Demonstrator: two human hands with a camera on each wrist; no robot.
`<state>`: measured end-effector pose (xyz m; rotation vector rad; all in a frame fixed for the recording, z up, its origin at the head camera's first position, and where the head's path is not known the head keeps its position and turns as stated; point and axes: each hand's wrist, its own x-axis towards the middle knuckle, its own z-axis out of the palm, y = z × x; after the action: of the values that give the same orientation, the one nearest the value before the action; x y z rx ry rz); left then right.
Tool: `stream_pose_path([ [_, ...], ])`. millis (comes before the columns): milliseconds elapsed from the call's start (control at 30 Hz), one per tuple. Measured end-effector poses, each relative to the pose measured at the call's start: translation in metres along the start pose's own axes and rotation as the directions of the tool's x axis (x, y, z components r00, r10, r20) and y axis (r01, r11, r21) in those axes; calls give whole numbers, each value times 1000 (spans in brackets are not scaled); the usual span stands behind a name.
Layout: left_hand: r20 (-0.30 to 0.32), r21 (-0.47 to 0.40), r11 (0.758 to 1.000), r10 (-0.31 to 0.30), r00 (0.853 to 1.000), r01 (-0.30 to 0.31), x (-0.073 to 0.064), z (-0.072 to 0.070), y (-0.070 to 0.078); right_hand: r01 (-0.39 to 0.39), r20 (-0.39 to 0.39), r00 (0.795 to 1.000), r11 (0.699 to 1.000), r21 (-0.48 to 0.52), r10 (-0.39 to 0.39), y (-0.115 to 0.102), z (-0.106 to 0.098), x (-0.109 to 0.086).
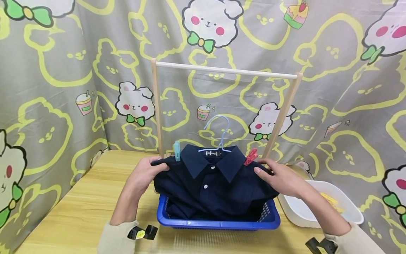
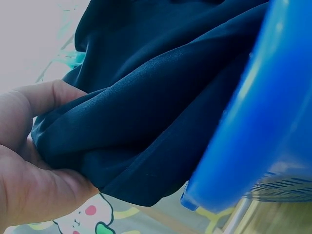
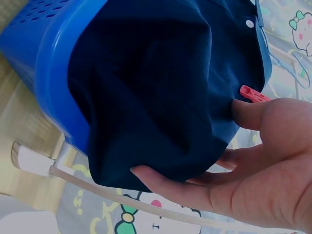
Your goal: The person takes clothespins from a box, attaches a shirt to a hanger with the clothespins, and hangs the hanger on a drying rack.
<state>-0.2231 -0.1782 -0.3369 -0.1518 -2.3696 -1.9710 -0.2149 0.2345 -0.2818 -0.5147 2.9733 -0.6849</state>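
A navy collared shirt with white buttons hangs on a pale blue hanger, its lower part bunched in a blue basket. My left hand pinches the shirt's left-side shoulder between thumb and fingers, as the left wrist view also shows. At the opposite shoulder, my right hand grips the cloth, thumb in front and fingers behind. A teal clothespin is clipped beside the collar on the left. On the right sits a red clothespin. The hanger's arms are mostly hidden inside the shirt.
Behind the basket stands a wooden rack with a white crossbar. A white tub holding yellow clothespins is at the right, partly behind the right forearm. Patterned curtains surround the wooden table.
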Motion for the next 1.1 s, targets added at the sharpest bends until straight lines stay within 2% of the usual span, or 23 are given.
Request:
stream_pose_path([
  [533, 11, -18, 1000, 6, 1000, -6, 0, -1, -1, 22, -27, 999, 999, 50, -21, 4, 7, 3],
  [800, 1, -3, 1000, 3, 1000, -3, 0, -3, 0, 23, -20, 1000, 989, 148, -20, 9, 9, 5],
  [1100, -5, 11, 1000, -3, 1000, 3, 0, -4, -1, -24, 52, 999, 959, 282, 10, 17, 11, 7],
])
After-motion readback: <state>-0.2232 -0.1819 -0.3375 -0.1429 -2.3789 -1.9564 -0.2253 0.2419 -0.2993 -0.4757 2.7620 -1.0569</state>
